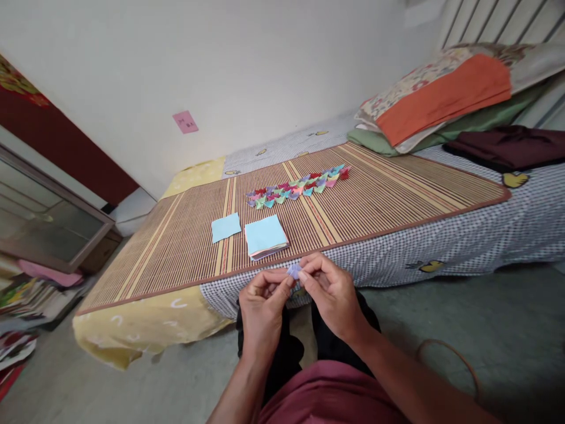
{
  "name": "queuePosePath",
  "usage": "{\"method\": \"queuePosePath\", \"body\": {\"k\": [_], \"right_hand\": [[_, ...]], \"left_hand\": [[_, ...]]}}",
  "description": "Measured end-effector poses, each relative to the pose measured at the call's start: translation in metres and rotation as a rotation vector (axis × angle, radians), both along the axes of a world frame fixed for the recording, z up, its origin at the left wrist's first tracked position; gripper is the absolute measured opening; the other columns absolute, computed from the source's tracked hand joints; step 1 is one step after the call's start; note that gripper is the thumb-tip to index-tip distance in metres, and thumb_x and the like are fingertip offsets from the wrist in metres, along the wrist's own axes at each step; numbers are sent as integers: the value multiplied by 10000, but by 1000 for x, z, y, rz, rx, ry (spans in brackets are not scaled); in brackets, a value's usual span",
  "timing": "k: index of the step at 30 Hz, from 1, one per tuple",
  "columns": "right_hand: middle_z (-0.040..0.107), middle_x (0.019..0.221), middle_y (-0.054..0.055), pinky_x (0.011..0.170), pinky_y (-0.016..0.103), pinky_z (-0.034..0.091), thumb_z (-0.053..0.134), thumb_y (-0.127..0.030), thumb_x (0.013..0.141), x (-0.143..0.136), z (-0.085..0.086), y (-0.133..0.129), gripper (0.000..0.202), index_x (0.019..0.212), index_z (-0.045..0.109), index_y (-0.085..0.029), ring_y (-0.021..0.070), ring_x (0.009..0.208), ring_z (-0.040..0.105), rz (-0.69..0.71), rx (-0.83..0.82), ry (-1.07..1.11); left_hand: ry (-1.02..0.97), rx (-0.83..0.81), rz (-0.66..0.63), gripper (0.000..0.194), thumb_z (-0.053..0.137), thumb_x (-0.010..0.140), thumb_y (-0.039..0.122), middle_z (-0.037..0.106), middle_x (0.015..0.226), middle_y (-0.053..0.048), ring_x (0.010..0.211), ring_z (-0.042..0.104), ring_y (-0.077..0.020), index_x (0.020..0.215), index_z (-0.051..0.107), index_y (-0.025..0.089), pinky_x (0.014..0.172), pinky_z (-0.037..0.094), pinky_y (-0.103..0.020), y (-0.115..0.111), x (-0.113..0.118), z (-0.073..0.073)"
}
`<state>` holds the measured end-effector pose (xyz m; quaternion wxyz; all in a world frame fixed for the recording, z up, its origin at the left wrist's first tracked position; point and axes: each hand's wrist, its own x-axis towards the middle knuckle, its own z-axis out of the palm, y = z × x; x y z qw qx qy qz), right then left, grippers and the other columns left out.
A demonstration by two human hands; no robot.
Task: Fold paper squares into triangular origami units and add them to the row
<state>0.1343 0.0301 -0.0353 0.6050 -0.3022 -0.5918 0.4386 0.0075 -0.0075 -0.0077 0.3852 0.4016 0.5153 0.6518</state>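
Between my two hands is a small folded piece of lilac paper (293, 271). My left hand (265, 297) pinches its left side between thumb and fingertips. On its right side, my right hand (329, 288) pinches it the same way. The fingertips cover part of the folds. Just beyond my hands lies a stack of square papers (266, 235) with a light blue sheet on top. To its left rests a separate light blue paper square (226, 228). Farther back, rows of small folded paper pieces (298, 188) in many colours are lined up.
A striped bamboo mat (176, 247) covers much of the bed, over a checked sheet (463, 235). Pillows and an orange cloth (445, 97) are piled at the right, near a folded maroon cloth (507, 147). A glass-fronted cabinet (44, 206) stands at the left.
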Motion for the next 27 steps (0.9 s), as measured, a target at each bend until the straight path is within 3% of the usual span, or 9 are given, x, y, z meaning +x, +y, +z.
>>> {"method": "queuePosePath", "body": {"k": [10,14,17,20,22,27], "right_hand": [[666,903,32,730,285,556,642,-199,929,-1,-8,0,40,895,625,-210,168,799,676,-50,-38,-4],[682,894,29,759,296,563,616,-199,943,1,-5,1,31,932,642,-212,176,822,689,-2,-51,-28],[692,919,37,748,289,566,607,-207,943,5,0,1,42,942,649,-209,180,839,696,45,-56,-32],[701,939,47,735,280,561,588,-207,938,9,6,3,86,995,652,-198,176,837,693,67,-87,-33],[686,850,27,676,265,544,583,-233,941,10,8,4,106,1012,648,-190,161,753,672,77,-143,-45],[597,668,-17,551,239,466,581,-350,955,10,11,4,215,830,632,-183,123,575,552,150,-237,-105]], "left_hand": [[-109,-28,-13,229,901,680,246,733,749,-12,700,677,-129,780,713,162,708,545,-236,3,3,-6],[-154,-68,-99,316,918,656,230,738,766,-6,714,678,-125,898,723,174,712,539,-228,6,0,-3],[-99,-110,-168,221,893,695,262,729,717,-21,662,646,-118,812,745,147,666,516,-219,6,-2,-3],[-68,-109,-122,185,873,721,275,712,670,-12,623,619,-118,753,739,150,629,493,-220,5,-3,-6],[-52,-86,-74,178,869,726,272,703,668,-1,620,610,-119,748,732,161,628,485,-224,4,-4,-8],[58,6,-52,122,834,773,264,704,744,-9,706,628,-151,785,747,179,693,500,-259,3,-1,-11]]}}
